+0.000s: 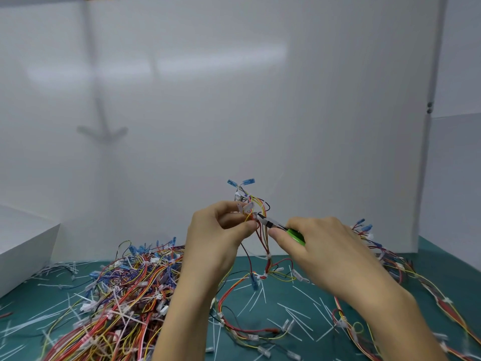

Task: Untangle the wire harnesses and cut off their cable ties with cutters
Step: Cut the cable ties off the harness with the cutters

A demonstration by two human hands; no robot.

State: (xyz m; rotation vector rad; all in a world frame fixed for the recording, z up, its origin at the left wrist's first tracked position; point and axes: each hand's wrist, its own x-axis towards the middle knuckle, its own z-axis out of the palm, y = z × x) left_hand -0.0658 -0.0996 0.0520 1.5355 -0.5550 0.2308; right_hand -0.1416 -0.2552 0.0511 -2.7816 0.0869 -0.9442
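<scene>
A white box (23, 246) sits at far left on the green mat (294, 303), beside a tangled heap of wire harnesses (125, 290). The left hand (216, 241) pinches a raised harness (256, 220) between thumb and fingertips. The right hand (328, 251), curled around green-handled cutters (281, 229), puts their tip against that harness. Cut cable ties (302, 293) litter the mat; more harnesses (406, 272) trail right.

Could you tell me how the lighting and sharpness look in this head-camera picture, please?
Head view: soft, even light; a pale band of glare on the white backboard and a faint arrow-shaped shadow at its left; straight board edges bow from the wide lens; the hands, cutters and wire pile are slightly soft.
</scene>
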